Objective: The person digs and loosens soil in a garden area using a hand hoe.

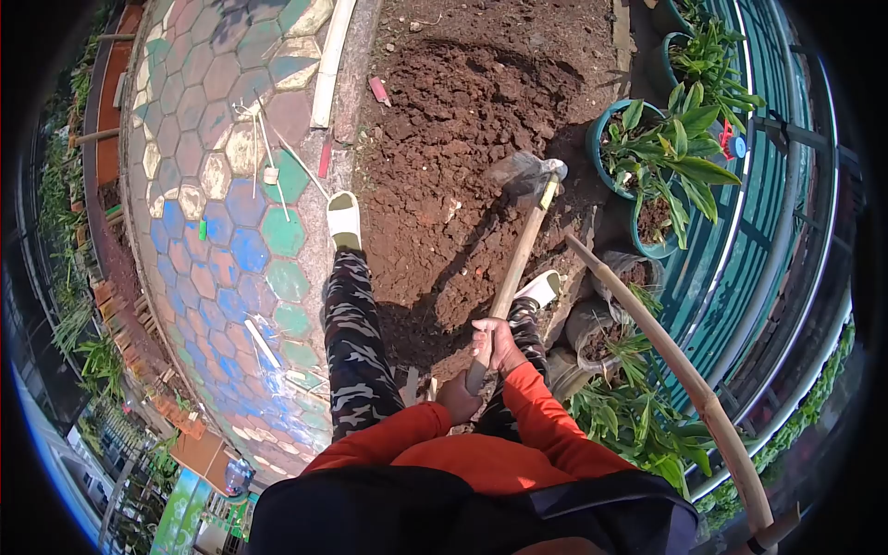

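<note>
A hoe (524,245) with a long pale wooden handle slants from my waist out over the dug soil (435,185). Its dirt-covered metal blade (520,173) rests at or just above the loose brown earth; exact contact is hard to judge. My right hand (498,344) wraps round the middle of the handle. Lower down, close to my body, my left hand (458,398) is closed round the handle's darker end. Both orange sleeves reach inward to the tool. My feet in pale clogs (343,220) stand apart on either side of the soil strip.
Potted leafy plants (680,139) line the right side by a green slatted fence (712,277). A curved wooden pole (689,370) slants across there. Left lies a painted hexagon-tile path (194,111) with sticks and scraps. A concrete curb (356,83) borders the soil, near a red piece (379,90).
</note>
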The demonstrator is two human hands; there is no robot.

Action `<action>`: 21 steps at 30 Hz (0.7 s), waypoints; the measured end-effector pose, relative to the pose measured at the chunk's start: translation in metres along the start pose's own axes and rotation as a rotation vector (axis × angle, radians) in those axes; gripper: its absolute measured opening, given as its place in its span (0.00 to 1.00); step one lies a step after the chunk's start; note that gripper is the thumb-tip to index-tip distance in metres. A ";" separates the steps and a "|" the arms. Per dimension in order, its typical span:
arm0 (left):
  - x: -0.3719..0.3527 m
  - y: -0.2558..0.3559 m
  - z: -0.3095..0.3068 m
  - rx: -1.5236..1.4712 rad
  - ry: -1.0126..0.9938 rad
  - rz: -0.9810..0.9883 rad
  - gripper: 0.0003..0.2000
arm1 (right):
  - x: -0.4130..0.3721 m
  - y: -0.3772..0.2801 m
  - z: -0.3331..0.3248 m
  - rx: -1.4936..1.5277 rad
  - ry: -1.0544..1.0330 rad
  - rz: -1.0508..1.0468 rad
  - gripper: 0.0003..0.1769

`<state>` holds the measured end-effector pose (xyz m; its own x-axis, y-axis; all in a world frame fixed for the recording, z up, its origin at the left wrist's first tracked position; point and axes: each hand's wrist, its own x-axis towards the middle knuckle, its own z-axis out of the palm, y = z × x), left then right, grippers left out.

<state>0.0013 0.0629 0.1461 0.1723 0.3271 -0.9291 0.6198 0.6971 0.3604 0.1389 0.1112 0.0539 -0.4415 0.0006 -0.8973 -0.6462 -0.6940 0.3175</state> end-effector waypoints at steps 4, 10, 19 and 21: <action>-0.016 0.006 0.003 -0.058 -0.136 0.021 0.20 | -0.025 0.004 -0.005 0.057 0.030 -0.031 0.15; 0.009 0.063 0.007 -0.239 -0.072 0.289 0.21 | -0.072 -0.060 0.030 -0.005 -0.114 -0.292 0.13; 0.159 0.223 -0.094 -0.056 0.192 0.449 0.20 | -0.068 -0.259 0.179 -0.226 -0.129 -0.709 0.13; 0.176 0.198 -0.086 -0.069 0.256 0.439 0.20 | -0.030 -0.258 0.168 -0.250 -0.071 -0.665 0.13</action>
<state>0.0889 0.3131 0.0610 0.2065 0.7385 -0.6418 0.4780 0.4962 0.7247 0.2140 0.4112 0.0503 -0.0483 0.5220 -0.8516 -0.6343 -0.6746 -0.3775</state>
